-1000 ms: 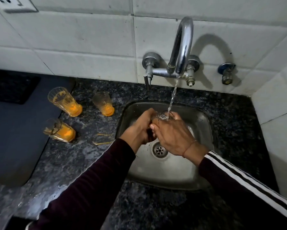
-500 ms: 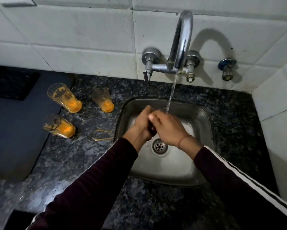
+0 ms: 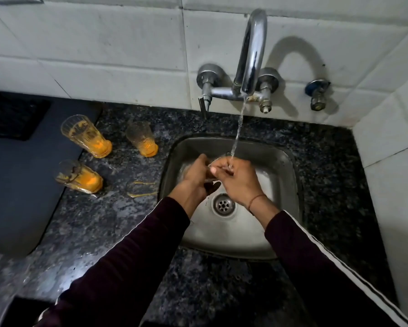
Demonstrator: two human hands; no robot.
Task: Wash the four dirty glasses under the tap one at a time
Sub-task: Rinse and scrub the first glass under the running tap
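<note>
L hand & R hand curled round glass, under tap stream

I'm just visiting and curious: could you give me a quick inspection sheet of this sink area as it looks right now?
Surface: dark speckled counter, orange spill rings near the sink.
Job's things: three orange-stained glasses on the counter; a fourth glass under the running tap.
Clutter: dark mat.
Hands: left hand and right hand both hold the fourth glass.
Cables: nothing seen.
Surroundings: white tiled wall, spare valve.
</note>
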